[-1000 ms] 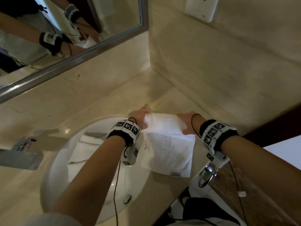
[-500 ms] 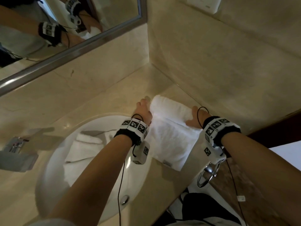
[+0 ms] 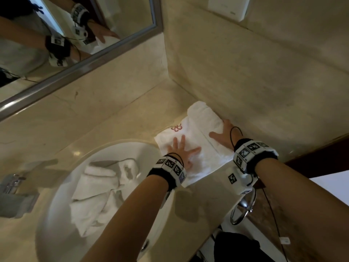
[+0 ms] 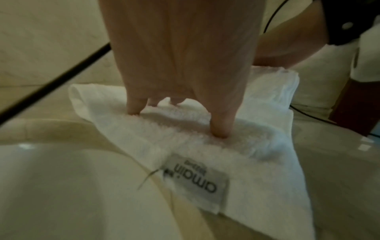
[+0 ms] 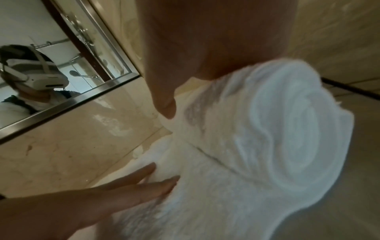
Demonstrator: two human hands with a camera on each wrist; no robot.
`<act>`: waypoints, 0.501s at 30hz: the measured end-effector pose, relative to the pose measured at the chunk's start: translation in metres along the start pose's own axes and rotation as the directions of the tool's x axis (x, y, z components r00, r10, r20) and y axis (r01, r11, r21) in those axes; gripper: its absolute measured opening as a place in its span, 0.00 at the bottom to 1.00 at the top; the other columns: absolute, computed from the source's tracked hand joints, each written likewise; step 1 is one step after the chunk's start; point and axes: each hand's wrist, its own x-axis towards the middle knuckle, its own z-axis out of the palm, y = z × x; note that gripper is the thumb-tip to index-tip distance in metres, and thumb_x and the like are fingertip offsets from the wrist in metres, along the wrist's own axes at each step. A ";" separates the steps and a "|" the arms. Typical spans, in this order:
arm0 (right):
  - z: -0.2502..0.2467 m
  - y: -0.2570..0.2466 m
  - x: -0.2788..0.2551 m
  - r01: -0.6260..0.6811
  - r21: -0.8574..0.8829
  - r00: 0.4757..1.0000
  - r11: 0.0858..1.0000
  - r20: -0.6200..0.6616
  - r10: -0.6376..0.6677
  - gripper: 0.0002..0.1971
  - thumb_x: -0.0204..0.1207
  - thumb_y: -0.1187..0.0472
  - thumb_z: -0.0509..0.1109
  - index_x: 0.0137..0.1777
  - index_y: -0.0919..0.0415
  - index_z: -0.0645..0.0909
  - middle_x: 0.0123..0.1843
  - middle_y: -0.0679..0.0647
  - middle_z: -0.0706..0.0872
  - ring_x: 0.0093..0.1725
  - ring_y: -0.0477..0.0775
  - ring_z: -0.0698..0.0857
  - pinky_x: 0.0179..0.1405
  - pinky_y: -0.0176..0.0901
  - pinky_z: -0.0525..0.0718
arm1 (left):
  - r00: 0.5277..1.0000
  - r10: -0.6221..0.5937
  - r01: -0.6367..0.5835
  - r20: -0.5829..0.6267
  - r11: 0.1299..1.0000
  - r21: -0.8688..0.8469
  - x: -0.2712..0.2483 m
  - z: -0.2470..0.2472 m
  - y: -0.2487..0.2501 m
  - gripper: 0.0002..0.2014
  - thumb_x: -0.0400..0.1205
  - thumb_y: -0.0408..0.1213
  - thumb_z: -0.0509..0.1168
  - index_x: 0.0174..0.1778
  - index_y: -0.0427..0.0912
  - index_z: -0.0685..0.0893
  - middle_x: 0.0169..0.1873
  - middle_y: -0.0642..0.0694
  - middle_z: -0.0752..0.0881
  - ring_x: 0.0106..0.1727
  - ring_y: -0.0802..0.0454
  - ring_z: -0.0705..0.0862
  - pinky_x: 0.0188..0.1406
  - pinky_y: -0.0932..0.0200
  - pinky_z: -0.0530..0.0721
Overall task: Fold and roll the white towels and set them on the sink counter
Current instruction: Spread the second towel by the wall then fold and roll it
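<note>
Now, towel (image 3: 196,146): white, half rolled, on the table (image 3: 117,129) in the corner, at 2 o'clock from the basin (image 3: 56,233).
Roll: thick end at the towel's far side, against the wall; flat tail runs toward the person.
Left hand (image 3: 181,152): fingers (image 4: 221,128) straight and spread, pressing the flat tail.
Right hand (image 3: 222,134): at the roll's right end; whether it grips, cannot tell.
More towels (image 3: 98,195): crumpled in the basin, unfolded.
Handling: likely soft, light, floppy; springs loose if released. Hold the roll at both ends, palms over the top.
</note>
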 end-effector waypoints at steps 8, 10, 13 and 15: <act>0.021 -0.013 -0.002 -0.052 -0.342 0.998 0.938 0.008 0.058 0.34 0.81 0.49 0.59 0.81 0.48 0.45 0.79 0.69 0.54 0.74 0.68 0.67 0.69 0.57 0.73 | 0.987 -0.160 0.155 -0.023 0.976 -0.154 -0.002 -0.002 -0.026 0.56 0.70 0.60 0.71 0.81 0.54 0.36 0.78 0.33 0.28 0.82 0.34 0.37 0.80 0.42 0.48; 0.027 -0.016 -0.008 -0.038 -0.388 0.998 0.921 -0.065 0.014 0.30 0.80 0.50 0.61 0.77 0.47 0.52 0.74 0.69 0.60 0.70 0.68 0.69 0.63 0.57 0.77 | 0.990 -0.139 0.135 -0.013 0.974 -0.180 -0.003 -0.004 -0.033 0.56 0.70 0.58 0.72 0.82 0.53 0.37 0.79 0.37 0.30 0.82 0.36 0.36 0.80 0.40 0.49; 0.040 -0.024 -0.020 -0.020 -0.511 0.985 0.859 -0.159 -0.071 0.28 0.78 0.55 0.64 0.74 0.49 0.54 0.64 0.66 0.66 0.60 0.64 0.73 0.48 0.52 0.80 | 0.990 -0.141 0.138 -0.004 0.974 -0.181 -0.003 -0.004 -0.036 0.53 0.72 0.56 0.71 0.82 0.54 0.39 0.81 0.40 0.32 0.82 0.35 0.38 0.78 0.37 0.55; 0.049 -0.032 -0.031 -0.005 -0.603 0.978 0.798 -0.168 -0.122 0.32 0.75 0.61 0.65 0.75 0.51 0.52 0.61 0.65 0.67 0.55 0.62 0.74 0.43 0.51 0.81 | 0.987 -0.159 0.155 0.000 0.965 -0.213 -0.002 -0.005 -0.036 0.47 0.75 0.51 0.68 0.82 0.55 0.42 0.81 0.41 0.35 0.82 0.34 0.40 0.78 0.37 0.57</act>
